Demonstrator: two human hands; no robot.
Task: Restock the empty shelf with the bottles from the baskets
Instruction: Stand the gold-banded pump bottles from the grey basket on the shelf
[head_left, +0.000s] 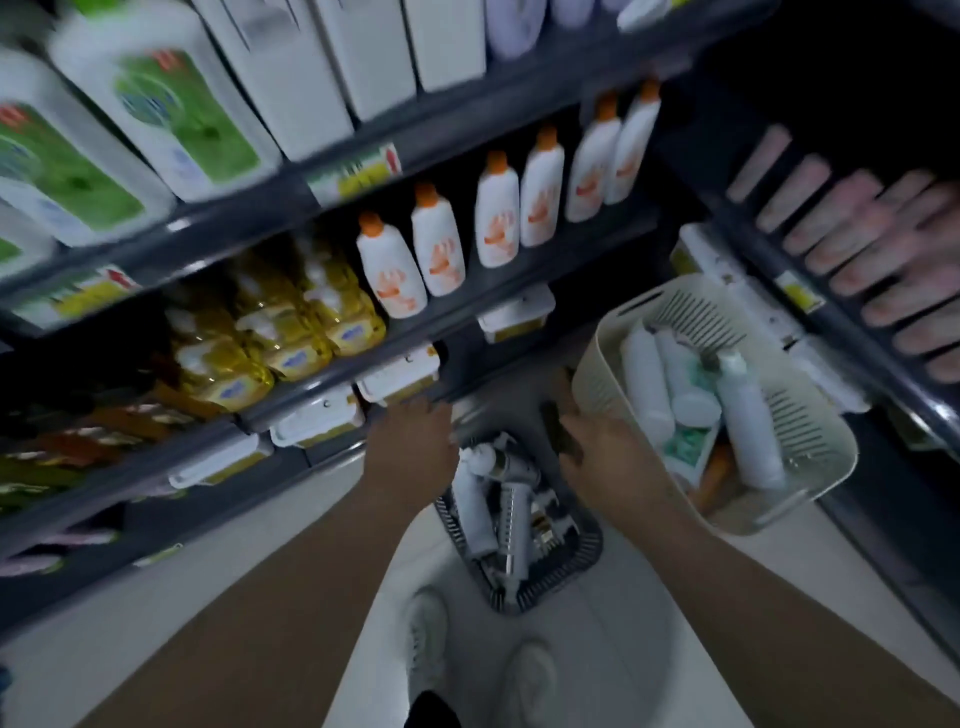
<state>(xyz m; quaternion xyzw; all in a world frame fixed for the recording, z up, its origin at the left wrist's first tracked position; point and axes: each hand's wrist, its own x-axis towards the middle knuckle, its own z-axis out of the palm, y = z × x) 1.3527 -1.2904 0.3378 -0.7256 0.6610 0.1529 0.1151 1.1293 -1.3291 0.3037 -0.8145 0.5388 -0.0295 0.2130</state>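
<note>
A dark grey basket (589, 545) stands on the floor with several white and silver bottles (511, 514) in it. To its right a cream basket (810, 441) holds several white bottles (644, 379). My left hand (413, 447) hovers over the grey basket's left rim, back up, and its fingers are hidden. My right hand (602, 452) sits between the two baskets, against the cream one's rim, and grips a slim dark bottle (558, 431). Just beyond my hands a dark stretch of low shelf (498, 358) shows no goods.
White bottles with orange caps (441, 244) line the middle shelf, with yellow bottles (291, 332) lower left and big white jugs (156, 109) above. Pink tubes (872, 249) fill a rack at right. My shoes (431, 639) stand on the pale floor near the grey basket.
</note>
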